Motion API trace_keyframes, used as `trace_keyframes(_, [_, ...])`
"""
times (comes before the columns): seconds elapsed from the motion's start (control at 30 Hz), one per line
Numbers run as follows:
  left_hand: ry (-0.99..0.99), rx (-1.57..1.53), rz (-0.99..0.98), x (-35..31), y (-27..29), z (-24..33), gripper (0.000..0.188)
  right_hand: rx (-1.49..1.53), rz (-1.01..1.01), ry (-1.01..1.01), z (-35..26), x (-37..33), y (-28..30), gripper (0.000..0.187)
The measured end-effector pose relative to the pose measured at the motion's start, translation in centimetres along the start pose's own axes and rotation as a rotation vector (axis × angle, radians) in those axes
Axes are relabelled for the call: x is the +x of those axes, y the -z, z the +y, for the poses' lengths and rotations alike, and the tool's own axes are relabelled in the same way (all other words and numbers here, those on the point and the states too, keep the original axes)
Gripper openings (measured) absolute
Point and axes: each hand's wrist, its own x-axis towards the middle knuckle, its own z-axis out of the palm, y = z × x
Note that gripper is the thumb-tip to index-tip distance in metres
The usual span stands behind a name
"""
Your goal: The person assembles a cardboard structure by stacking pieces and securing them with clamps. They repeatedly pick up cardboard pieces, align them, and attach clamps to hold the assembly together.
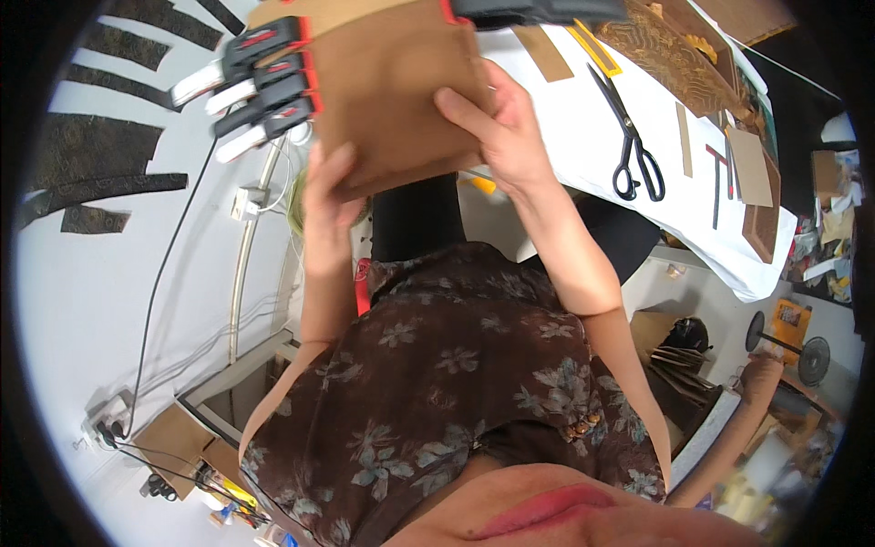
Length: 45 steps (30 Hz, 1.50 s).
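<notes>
I hold a flat brown board (392, 91) up in front of me with both hands. My left hand (326, 191) grips its lower left corner, fingers behind it. My right hand (499, 128) grips the lower right edge, with the thumb lying across the face. Several black and red spring clamps (260, 77) with white tips are fixed in a row along the board's left edge. Another black clamp (538, 11) sits on the top right edge.
A white table (592, 137) at the right holds black scissors (633, 146), a yellow ruler (592, 46), brown strips and a patterned brown sheet (665, 50). Dark patterned strips (91, 137) lie on the white surface at the left. A black cable runs to a power strip (109, 415).
</notes>
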Motion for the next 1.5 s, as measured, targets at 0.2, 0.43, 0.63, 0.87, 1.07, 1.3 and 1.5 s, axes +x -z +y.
trace_keyframes(0.2, [-0.548,-0.074,-0.077,1.2,2.2,2.5,0.079,0.166,-0.169,0.15,0.5,5.7,-8.7,0.044])
trace_keyframes(0.43, [-0.679,-0.167,0.209,3.1,0.3,7.9,0.051,-0.068,-0.36,0.112,2.9,10.3,-12.3,0.028])
trace_keyframes(0.63, [-0.661,-0.129,0.297,3.5,3.8,9.0,0.05,-1.419,-0.067,0.386,6.0,24.5,0.8,0.028])
trace_keyframes(0.87, [-0.608,-0.226,0.265,6.1,3.1,8.0,0.05,-1.983,-0.456,0.514,12.8,34.3,10.9,0.05])
trace_keyframes(1.07, [-0.503,-0.366,0.167,5.8,3.8,7.4,0.048,-1.911,-0.557,0.676,9.1,32.5,9.2,0.044])
trace_keyframes(1.3, [-0.428,-0.358,0.169,5.8,2.5,5.6,0.048,-1.62,-0.47,0.101,1.0,18.8,5.8,0.032])
trace_keyframes(1.5, [-0.398,-0.229,0.205,5.1,0.1,3.6,0.052,-1.395,-0.32,0.102,-2.0,11.4,2.5,0.027])
